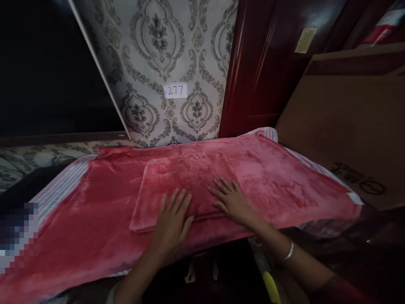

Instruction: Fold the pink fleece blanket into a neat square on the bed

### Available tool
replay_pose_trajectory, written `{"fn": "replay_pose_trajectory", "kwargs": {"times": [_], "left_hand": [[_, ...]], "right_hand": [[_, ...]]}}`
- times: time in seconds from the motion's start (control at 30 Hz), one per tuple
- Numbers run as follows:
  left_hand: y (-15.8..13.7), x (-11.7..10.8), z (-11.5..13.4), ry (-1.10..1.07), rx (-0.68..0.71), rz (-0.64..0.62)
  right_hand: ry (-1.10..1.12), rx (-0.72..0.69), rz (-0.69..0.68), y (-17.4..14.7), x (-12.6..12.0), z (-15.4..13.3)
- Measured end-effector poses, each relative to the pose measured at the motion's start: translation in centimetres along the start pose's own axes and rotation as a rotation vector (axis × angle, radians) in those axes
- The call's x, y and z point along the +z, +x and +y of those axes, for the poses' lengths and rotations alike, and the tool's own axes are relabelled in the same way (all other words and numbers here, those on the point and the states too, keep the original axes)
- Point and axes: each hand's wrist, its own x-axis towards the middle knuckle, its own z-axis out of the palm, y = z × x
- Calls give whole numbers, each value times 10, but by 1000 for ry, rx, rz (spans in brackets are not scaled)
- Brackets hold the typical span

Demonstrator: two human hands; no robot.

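Folded cloth [196, 179], one: my left hand [171, 219] and right hand [233, 202] are lying flat atop, gripping nothing; I'm best pressing evenly.

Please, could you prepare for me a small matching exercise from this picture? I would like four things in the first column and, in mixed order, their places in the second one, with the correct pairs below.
Things:
1. folded pink-red cloth
2. white paper label
3. silver-coloured bracelet
4. cardboard box

Places:
A. around the right forearm
B. reaching the right edge of the picture
C. under the left hand and the right hand
D. on the patterned wall

Pairs: 1-C, 2-D, 3-A, 4-B
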Motion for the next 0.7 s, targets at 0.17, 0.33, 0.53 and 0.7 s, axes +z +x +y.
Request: {"fn": "replay_pose_trajectory", "kwargs": {"times": [0.17, 0.33, 0.53, 0.7], "left_hand": [[113, 10, 16, -299, 293, -426], [195, 54, -7, -183, 369, -645], [262, 97, -42, -101, 448, -603], [296, 135, -61, -202, 278, -594]], "right_hand": [[45, -14, 83, -4, 17, -3], [88, 1, 150, -5, 31, -1], [141, 8, 223, -8, 40, -2], [161, 13, 210, -9, 40, -1]]}}
